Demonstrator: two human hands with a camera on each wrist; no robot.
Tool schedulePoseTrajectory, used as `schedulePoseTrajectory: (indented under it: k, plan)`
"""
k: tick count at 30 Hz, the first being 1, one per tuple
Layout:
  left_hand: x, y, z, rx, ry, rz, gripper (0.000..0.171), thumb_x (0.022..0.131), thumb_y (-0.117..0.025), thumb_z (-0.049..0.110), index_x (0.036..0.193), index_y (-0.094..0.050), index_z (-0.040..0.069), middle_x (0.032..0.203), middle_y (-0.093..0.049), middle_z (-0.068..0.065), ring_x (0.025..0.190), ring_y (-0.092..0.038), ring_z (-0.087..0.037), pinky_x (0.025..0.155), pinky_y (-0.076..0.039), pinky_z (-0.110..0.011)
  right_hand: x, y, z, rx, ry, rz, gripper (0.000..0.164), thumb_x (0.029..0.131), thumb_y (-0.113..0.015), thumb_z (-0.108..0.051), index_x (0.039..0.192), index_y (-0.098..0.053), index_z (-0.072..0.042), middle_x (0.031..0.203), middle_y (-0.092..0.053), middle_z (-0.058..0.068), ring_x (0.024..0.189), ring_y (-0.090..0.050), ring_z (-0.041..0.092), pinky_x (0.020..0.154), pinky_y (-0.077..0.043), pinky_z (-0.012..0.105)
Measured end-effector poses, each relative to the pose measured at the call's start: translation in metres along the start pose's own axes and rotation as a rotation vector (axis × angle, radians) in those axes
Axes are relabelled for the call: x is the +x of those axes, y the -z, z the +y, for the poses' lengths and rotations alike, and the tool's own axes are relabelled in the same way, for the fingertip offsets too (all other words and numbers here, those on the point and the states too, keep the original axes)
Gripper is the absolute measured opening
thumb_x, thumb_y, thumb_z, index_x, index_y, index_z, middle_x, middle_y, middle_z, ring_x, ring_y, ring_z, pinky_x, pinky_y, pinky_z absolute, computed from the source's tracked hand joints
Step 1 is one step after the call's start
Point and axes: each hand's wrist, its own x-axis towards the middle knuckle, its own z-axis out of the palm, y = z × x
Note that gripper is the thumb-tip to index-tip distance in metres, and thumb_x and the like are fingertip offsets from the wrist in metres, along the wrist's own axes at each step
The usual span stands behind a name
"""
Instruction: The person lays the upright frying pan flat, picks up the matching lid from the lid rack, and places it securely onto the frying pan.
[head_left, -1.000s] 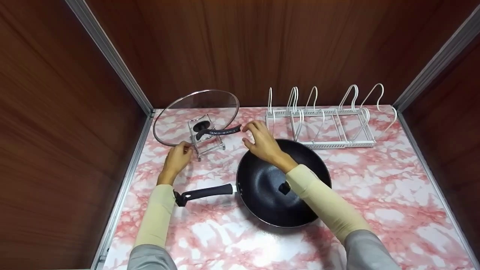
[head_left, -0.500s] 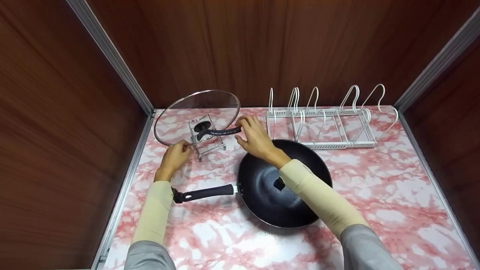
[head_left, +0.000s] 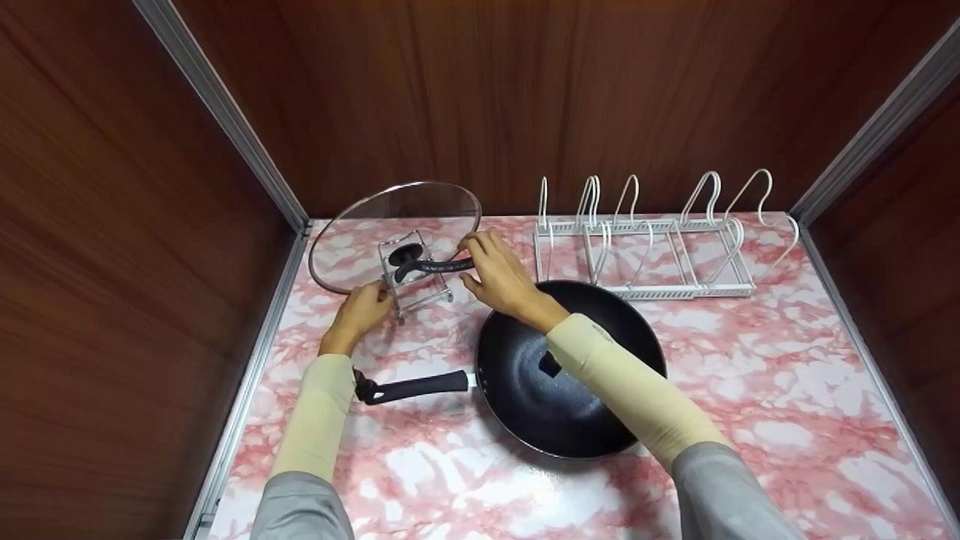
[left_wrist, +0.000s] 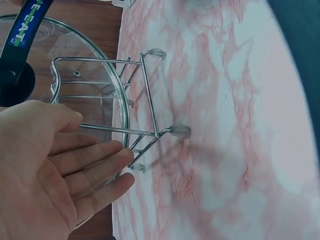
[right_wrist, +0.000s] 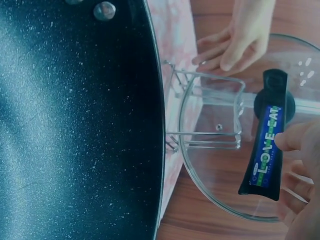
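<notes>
A glass pot lid (head_left: pixel 352 232) with a steel rim leans upright on a small chrome wire stand (left_wrist: pixel 149 95) at the back left. Its long dark handle (head_left: pixel 439 265) faces me and bears a "LOVE EAT" label in the right wrist view. My right hand (head_left: pixel 501 277) holds the free end of this handle, thumb at one edge and fingers curved at the other. My left hand (head_left: pixel 361 311) is at the lid's lower rim beside the stand, its fingers extended and loosely bent in the left wrist view. Beneath my right forearm sits a black wok (head_left: pixel 517 375), partly covered by that arm.
The wok's black handle (head_left: pixel 424 385) points left towards my left wrist. A white wire rack (head_left: pixel 652 291) with several upright loops stands at the back right. Wood-patterned panels (head_left: pixel 480 105) enclose the pink-and-white marbled tabletop (head_left: pixel 750 390) at the back and sides.
My right hand has moved left from just off the handle's end onto it. The left hand has shifted slightly but stays by the rim. Lid, stand, wok and rack keep their places.
</notes>
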Motion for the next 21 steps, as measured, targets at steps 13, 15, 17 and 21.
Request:
schedulePoseTrajectory:
  k: [13, 15, 17, 21]
  plan:
    - [0.006, -0.009, 0.002, -0.016, 0.006, 0.003, 0.024, 0.106, -0.054, 0.013, 0.108, -0.070, -0.004, 0.095, -0.076, -0.019, 0.083, -0.069, -0.028, 0.085, -0.056, -0.048, 0.003, -0.011, 0.000, -0.050, 0.033, -0.041, 0.044, 0.095, -0.077, -0.014, 0.133, -0.061, -0.001, 0.126, -0.068, 0.016, 0.119, -0.061, 0.036, 0.107, -0.049, 0.048]
    - [0.006, -0.009, 0.002, -0.020, 0.005, 0.000, 0.024, 0.106, -0.054, 0.013, 0.109, -0.070, -0.005, 0.096, -0.077, -0.021, 0.083, -0.069, -0.027, 0.085, -0.056, -0.047, 0.002, -0.013, 0.000, -0.049, 0.042, -0.054, 0.043, 0.098, -0.075, -0.015, 0.136, -0.060, -0.001, 0.127, -0.069, 0.016, 0.118, -0.062, 0.037, 0.105, -0.050, 0.049]
    - [0.007, -0.009, 0.001, -0.028, 0.006, -0.004, 0.024, 0.107, -0.053, 0.012, 0.111, -0.070, -0.004, 0.097, -0.077, -0.023, 0.082, -0.070, -0.026, 0.084, -0.056, -0.046, 0.001, -0.014, 0.000, -0.050, 0.056, -0.064, 0.042, 0.100, -0.072, -0.016, 0.138, -0.060, -0.002, 0.127, -0.071, 0.016, 0.116, -0.064, 0.037, 0.102, -0.052, 0.049]
    - [0.007, -0.009, 0.000, -0.031, 0.007, -0.004, 0.025, 0.108, -0.051, 0.011, 0.113, -0.069, -0.005, 0.096, -0.076, -0.024, 0.081, -0.070, -0.026, 0.081, -0.057, -0.045, 0.001, -0.017, -0.002, -0.080, 0.085, -0.062, 0.040, 0.101, -0.071, -0.014, 0.138, -0.062, -0.004, 0.123, -0.074, 0.015, 0.112, -0.065, 0.036, 0.100, -0.053, 0.049]
